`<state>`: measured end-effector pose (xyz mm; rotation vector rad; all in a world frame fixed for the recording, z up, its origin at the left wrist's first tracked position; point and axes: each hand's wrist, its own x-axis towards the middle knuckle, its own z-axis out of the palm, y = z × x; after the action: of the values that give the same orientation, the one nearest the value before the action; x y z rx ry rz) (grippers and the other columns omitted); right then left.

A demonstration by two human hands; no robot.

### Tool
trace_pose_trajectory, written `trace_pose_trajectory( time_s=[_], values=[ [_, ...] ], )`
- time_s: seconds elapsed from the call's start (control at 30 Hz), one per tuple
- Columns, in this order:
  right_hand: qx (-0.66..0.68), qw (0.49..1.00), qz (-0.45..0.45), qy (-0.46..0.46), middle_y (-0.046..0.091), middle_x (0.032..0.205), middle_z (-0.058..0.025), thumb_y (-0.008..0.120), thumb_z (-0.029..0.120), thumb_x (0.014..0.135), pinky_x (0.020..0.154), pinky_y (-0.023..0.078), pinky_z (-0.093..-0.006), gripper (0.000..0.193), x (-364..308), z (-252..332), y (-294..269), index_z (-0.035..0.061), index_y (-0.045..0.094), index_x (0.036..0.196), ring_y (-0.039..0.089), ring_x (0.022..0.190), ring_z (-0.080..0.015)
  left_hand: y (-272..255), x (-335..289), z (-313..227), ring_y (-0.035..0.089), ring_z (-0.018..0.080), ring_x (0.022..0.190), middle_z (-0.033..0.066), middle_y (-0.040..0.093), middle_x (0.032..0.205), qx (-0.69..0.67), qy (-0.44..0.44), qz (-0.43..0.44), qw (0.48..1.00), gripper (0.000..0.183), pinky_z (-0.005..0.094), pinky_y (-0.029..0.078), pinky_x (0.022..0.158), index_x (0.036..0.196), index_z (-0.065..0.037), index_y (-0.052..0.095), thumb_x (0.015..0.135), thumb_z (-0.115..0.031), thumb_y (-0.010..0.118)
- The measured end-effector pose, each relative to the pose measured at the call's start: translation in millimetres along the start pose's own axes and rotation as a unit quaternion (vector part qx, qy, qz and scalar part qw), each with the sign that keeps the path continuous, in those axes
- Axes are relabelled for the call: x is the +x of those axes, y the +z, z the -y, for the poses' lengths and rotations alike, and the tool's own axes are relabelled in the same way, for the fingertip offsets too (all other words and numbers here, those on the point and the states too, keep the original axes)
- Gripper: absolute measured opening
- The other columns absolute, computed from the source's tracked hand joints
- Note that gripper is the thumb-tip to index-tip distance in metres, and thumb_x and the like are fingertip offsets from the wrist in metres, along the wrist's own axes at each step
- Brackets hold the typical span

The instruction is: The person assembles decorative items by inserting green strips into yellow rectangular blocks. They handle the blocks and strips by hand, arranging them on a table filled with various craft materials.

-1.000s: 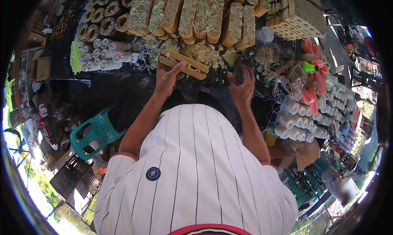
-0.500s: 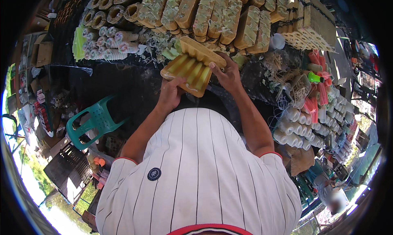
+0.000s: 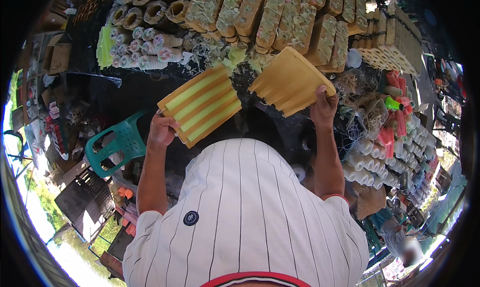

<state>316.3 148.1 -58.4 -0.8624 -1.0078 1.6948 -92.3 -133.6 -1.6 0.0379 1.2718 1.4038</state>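
My left hand (image 3: 163,130) is closed on the lower left edge of a tan mold half (image 3: 199,100). Its ridged face is up, and several pale yellow-green strips (image 3: 197,94) lie in its grooves. Apart from it, at the right, my right hand (image 3: 324,106) grips the edge of the other tan mold half (image 3: 290,79), which is tilted so that its plain face shows. The near edge of that half is scalloped, and its grooved side is mostly hidden.
Tan molds (image 3: 283,22) stand in rows at the back, beside bundled pale rolls (image 3: 150,49) and scattered scraps (image 3: 210,49). A green plastic chair (image 3: 116,142) is at the left. White rolls (image 3: 367,162) are stacked at the right, near a bright green cup (image 3: 393,103).
The two mold halves were together, hinged open like a book; now they are well apart. My left hand has moved left with one half, my right hand right with the other.
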Motion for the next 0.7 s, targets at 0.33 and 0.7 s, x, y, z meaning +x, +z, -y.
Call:
trace_pose_trajectory(
  time_s=[0.33,0.7],
  values=[
    [0.174,0.936,-0.247,0.179,0.065,0.137,-0.012,0.057,0.039,0.113,0.106,0.055,-0.0452,0.048,-66,-107,-19,0.0012,0.054,0.143,0.065,0.127,-0.0275,-70,15,-22,0.075,0.0332,0.111,0.0187,0.071,0.133,-0.065,0.036,0.065,0.995,0.073,0.0423,0.063,0.091,0.144,0.002,0.058,0.071,0.0,0.058],
    [-0.06,0.899,-0.38,0.208,0.072,0.113,-0.0168,0.06,0.047,0.11,0.075,0.065,-0.039,0.06,-55,-135,29,-0.0073,0.059,0.134,0.076,0.091,-0.0286,-87,59,-77,0.075,0.0324,0.111,0.0177,0.072,0.131,-0.01,0.003,0.122,0.993,0.072,0.045,0.063,0.094,0.143,0.003,0.059,0.071,-0.005,0.058]
  ],
)
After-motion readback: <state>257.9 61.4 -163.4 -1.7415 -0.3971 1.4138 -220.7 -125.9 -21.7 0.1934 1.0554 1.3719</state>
